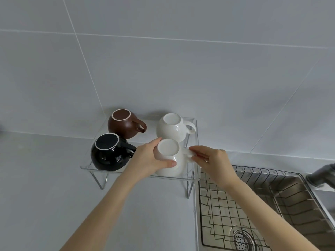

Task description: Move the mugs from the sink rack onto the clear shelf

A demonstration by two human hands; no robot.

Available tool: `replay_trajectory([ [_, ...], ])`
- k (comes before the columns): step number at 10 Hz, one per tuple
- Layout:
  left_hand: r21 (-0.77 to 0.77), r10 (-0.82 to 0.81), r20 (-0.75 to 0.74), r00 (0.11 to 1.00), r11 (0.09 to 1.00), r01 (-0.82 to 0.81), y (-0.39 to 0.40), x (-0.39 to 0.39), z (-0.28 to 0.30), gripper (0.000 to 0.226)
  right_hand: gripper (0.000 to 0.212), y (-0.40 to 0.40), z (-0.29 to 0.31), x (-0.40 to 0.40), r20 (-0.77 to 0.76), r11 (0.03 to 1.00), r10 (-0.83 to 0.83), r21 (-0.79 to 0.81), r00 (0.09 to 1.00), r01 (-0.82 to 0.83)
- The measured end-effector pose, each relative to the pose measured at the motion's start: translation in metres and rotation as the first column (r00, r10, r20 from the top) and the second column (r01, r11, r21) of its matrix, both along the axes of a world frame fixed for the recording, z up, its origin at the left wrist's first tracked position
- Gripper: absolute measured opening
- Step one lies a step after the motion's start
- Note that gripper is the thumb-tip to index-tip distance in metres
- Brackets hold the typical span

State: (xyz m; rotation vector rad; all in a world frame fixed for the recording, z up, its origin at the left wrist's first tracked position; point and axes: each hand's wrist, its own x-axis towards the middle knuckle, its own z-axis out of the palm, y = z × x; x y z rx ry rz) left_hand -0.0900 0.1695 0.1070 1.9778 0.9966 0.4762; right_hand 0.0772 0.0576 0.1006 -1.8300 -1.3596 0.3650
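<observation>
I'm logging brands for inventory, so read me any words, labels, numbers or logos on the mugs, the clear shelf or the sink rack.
None can be read. The upturned bases of the brown mug, black mug and both white mugs show no print. The clear shelf and sink rack carry no visible label.

No readable text or labels, seemingly, on any mug here.

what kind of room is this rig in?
Most likely a home kitchen counter. A steel sink with a wire rack set in it sits at the right, a tiled wall runs behind, and upturned mugs stand on a clear shelf beside the sink.
</observation>
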Motion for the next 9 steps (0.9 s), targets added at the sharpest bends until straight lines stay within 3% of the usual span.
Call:
replay_trajectory([
  [4,-0.051,0.001,0.010,1.000,0.999,0.000,0.001,-0.002,-0.004,0.082,0.025,-0.005,-0.017,-0.007,0.056,0.993,-0.064,0.102,0.996,0.058],
  [7,-0.013,-0.046,-0.151,0.987,0.999,0.045,-0.001,0.008,0.015,0.049,0.037,-0.011,-0.022,-0.022,0.058,1.000,-0.030,0.010,0.998,0.030],
  [8,0.019,-0.036,-0.206,0.978,0.999,0.040,-0.007,0.010,0.020,0.052,0.040,-0.009,-0.013,-0.022,0.046,0.999,-0.004,-0.053,0.999,0.006],
  [9,0.161,0.013,-0.203,0.979,0.987,0.020,-0.020,0.009,0.025,0.080,0.051,-0.014,0.009,-0.018,0.054,0.983,0.047,-0.177,0.997,-0.036],
])
